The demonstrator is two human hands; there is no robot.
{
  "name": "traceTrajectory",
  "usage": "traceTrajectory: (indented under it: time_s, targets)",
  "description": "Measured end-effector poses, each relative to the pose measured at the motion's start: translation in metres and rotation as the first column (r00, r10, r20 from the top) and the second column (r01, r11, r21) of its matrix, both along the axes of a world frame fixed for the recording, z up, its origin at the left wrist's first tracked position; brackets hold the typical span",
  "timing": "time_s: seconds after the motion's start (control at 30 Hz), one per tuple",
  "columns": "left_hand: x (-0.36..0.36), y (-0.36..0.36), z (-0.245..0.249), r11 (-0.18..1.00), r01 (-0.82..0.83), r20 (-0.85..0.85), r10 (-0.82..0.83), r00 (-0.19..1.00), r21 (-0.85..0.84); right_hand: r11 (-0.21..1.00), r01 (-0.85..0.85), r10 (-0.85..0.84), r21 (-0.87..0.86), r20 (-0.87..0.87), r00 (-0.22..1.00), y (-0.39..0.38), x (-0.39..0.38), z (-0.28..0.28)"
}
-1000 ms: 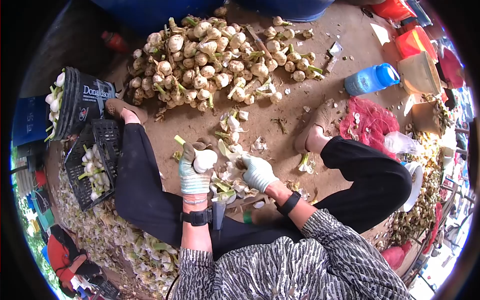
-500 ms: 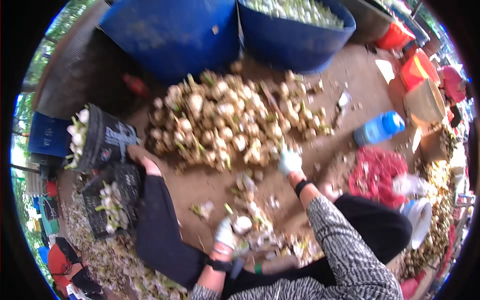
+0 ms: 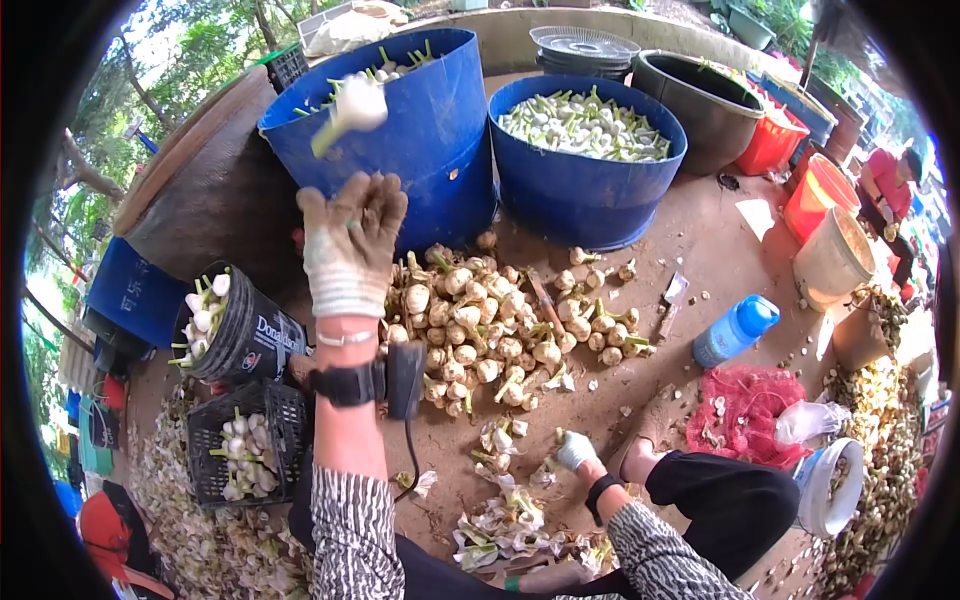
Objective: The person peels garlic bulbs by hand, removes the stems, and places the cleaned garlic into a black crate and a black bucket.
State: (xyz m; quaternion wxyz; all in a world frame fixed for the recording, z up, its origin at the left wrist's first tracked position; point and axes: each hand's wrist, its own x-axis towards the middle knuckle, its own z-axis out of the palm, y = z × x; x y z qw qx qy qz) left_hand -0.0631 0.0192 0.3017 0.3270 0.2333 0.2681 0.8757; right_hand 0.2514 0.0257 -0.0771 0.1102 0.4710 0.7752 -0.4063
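While a second ago the left hand [image 3: 350, 240] was closed around a white bulb low between the knees, it is now lifted high in its glove, with the fingers spread loosely and nothing between them. The bulb [image 3: 357, 103] is free in the air, above the fingertips and well apart from them, with its green stalk pointing down to the left. Behind it is the rim of the nearer blue tub [image 3: 440, 140], which already holds such bulbs. I judge that this bulb is finished with and the hand is empty again.

The right hand [image 3: 575, 450] (also gloved) is low at the ground, near the front edge of the pile of unpeeled bulbs [image 3: 480, 320] and just beside the loose peelings [image 3: 500, 525]. Whether it grips something I cannot tell.

Farther out, a second blue tub [image 3: 590, 200] stands to the right of the first. A black bucket [image 3: 255, 340] and a black crate [image 3: 250, 445], both with bulbs, stand at the left, and a blue bottle [image 3: 735, 330] lies at the right.
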Motion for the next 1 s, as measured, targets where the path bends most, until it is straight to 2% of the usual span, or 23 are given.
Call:
traceTrajectory:
  time_s: [0.07,0.1,0.13,0.17,0.2,0.23,0.27,0.3,0.33,0.37,0.4,0.43,0.47,0.53,0.57,0.6,0.63,0.7,0.77,0.8,0.83,0.93,1.0]
  targets:
    - [0.013,0.001,0.004,0.988,-0.016,-0.073,0.005,0.997,-0.155,0.979,0.02,-0.074,-0.202,-0.266,0.961,-0.012,-0.014,0.008]
    - [0.016,-0.004,-0.02,0.965,-0.033,-0.347,-0.062,0.936,-0.26,0.981,0.017,-0.071,-0.195,-0.269,0.961,-0.016,-0.024,0.026]
    - [0.013,-0.005,-0.049,0.945,-0.3,-0.896,0.019,0.445,-0.129,0.904,0.07,-0.266,-0.422,-0.425,0.865,-0.02,-0.034,0.06]
    - [0.043,-0.029,-0.099,0.7,-0.613,-0.915,-0.15,0.375,-0.366,0.773,0.053,-0.464,-0.633,-0.505,0.728,-0.023,-0.04,0.092]
    - [0.073,-0.061,-0.125,0.68,-0.632,-0.926,-0.315,0.206,-0.372,0.783,0.012,-0.445,-0.622,-0.548,0.708,-0.024,-0.043,0.111]
    - [0.113,-0.09,-0.108,0.427,-0.746,-0.776,-0.602,0.188,-0.512,0.831,0.009,-0.393,-0.556,-0.574,0.719,-0.025,-0.044,0.129]
    - [0.122,-0.112,-0.147,0.452,-0.614,-0.73,-0.601,0.326,-0.647,0.872,-0.02,-0.322,-0.488,-0.606,0.727,-0.027,-0.047,0.147]
    - [0.136,-0.136,-0.165,0.618,-0.386,-0.718,-0.485,0.499,-0.685,0.834,-0.041,-0.362,-0.55,-0.603,0.711,-0.037,-0.051,0.17]
    - [0.153,-0.154,-0.173,0.577,-0.225,-0.536,-0.453,0.713,-0.786,0.786,-0.072,-0.397,-0.614,-0.589,0.704,-0.047,-0.057,0.182]
    - [0.163,-0.167,-0.177,0.535,-0.47,-0.704,-0.425,0.569,-0.702,0.848,-0.104,-0.299,-0.52,-0.63,0.717,-0.057,-0.062,0.173]
    - [0.17,-0.18,-0.2,0.548,-0.605,-0.813,-0.323,0.484,-0.577,0.898,-0.14,-0.198,-0.417,-0.667,0.718,-0.066,-0.062,0.16]
    - [0.171,-0.193,-0.179,0.438,-0.599,-0.742,-0.411,0.53,-0.671,0.86,-0.126,-0.274,-0.495,-0.655,0.704,-0.077,-0.066,0.155]
    - [0.171,-0.206,-0.18,0.458,-0.584,-0.738,-0.321,0.594,-0.67,0.813,-0.107,-0.35,-0.572,-0.628,0.695,-0.085,-0.069,0.151]
    - [0.171,-0.234,-0.17,0.423,-0.593,-0.71,-0.209,0.672,-0.685,0.902,-0.368,0.051,-0.228,-0.787,0.615,-0.088,-0.074,0.126]
    - [0.171,-0.241,-0.179,0.352,-0.589,-0.677,-0.231,0.699,-0.727,0.851,-0.321,-0.074,-0.414,-0.702,0.708,-0.098,-0.083,0.135]
    - [0.173,-0.248,-0.182,0.351,-0.619,-0.701,-0.188,0.688,-0.702,0.783,-0.235,-0.182,-0.576,-0.572,0.8,-0.106,-0.092,0.143]
    - [0.177,-0.261,-0.181,0.348,-0.673,-0.748,-0.155,0.645,-0.652,0.763,-0.301,-0.115,-0.572,-0.578,0.808,-0.101,-0.107,0.125]
    - [0.181,-0.274,-0.181,0.266,-0.697,-0.741,-0.131,0.658,-0.666,0.863,-0.242,-0.061,-0.443,-0.568,0.821,-0.081,-0.136,0.074]
    - [0.177,-0.288,-0.178,0.203,-0.701,-0.724,-0.064,0.687,-0.683,0.798,-0.238,-0.092,-0.554,-0.501,0.86,-0.122,-0.14,0.112]
    - [0.174,-0.296,-0.17,0.185,-0.687,-0.704,-0.043,0.709,-0.703,0.788,-0.214,-0.085,-0.577,-0.446,0.891,-0.145,-0.145,0.157]
    - [0.169,-0.304,-0.161,0.194,-0.661,-0.68,-0.047,0.732,-0.725,0.729,-0.276,-0.052,-0.627,-0.452,0.891,-0.137,-0.153,0.149]
    - [0.158,-0.314,-0.158,0.313,-0.579,-0.601,0.031,0.798,-0.753,0.747,-0.524,0.264,-0.409,-0.541,0.799,-0.13,-0.166,0.147]
    - [0.154,-0.303,-0.184,0.351,-0.683,-0.611,0.306,0.73,-0.64,0.682,-0.73,0.608,-0.046,-0.518,0.601,-0.121,-0.171,0.147]
